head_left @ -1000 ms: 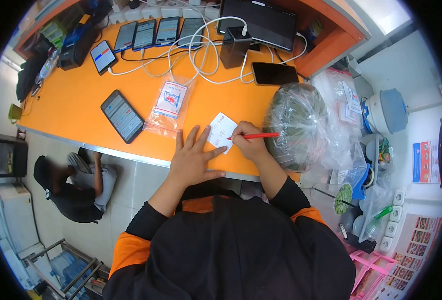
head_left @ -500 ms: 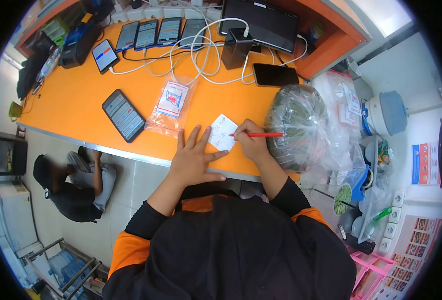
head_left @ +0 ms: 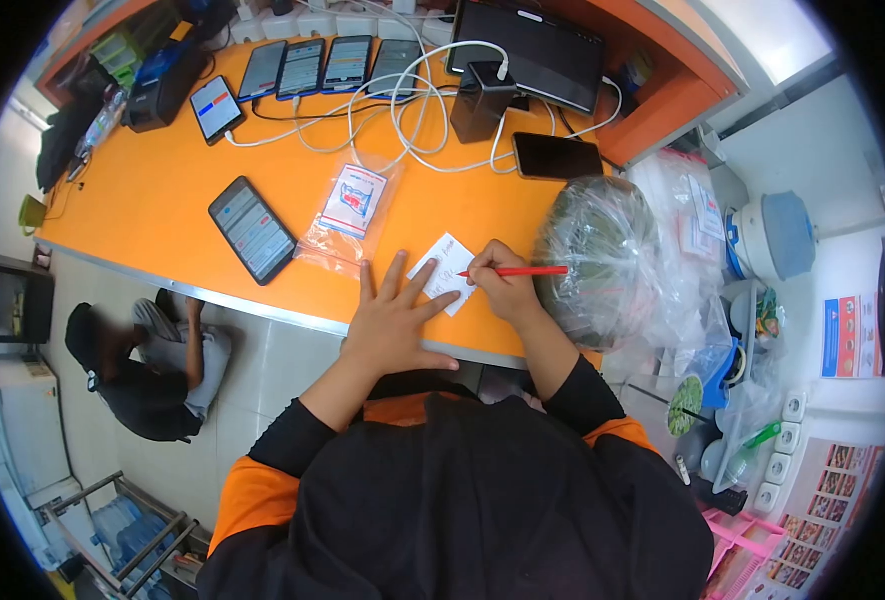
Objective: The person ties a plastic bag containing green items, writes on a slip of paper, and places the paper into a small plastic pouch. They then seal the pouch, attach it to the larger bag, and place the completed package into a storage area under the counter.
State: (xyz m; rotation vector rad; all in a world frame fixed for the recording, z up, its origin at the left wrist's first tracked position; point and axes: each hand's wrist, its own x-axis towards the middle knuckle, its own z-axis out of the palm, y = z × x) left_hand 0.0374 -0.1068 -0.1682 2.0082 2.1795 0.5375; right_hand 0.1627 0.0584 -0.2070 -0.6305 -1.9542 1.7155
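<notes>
My right hand [head_left: 503, 285] grips a red pen [head_left: 535, 270], its tip resting on a small white slip of paper [head_left: 453, 262] with handwriting on it. Fingers spread, my left hand [head_left: 393, 322] lies on the orange desk [head_left: 483, 215] and holds down the slip's left and lower edge. Part of the writing is hidden under those fingers. Left of the paper is a clear plastic packet [head_left: 353, 205] with a printed white label. Farther left lies a phone [head_left: 253, 230] with a lit screen. A big round greenish bundle in clear plastic [head_left: 598, 260] stands right beside my right hand.
Several phones [head_left: 300, 68] line the back of the desk among tangled white cables [head_left: 408, 130], a black charger block [head_left: 480, 103] and a dark tablet [head_left: 533, 50]. Another phone [head_left: 558, 156] lies at right. A person [head_left: 148, 370] sits on the floor at left.
The slip has turned slightly under my hands, and my left fingers now reach farther over it. The pen stays on the paper. The whole view has shifted a little.
</notes>
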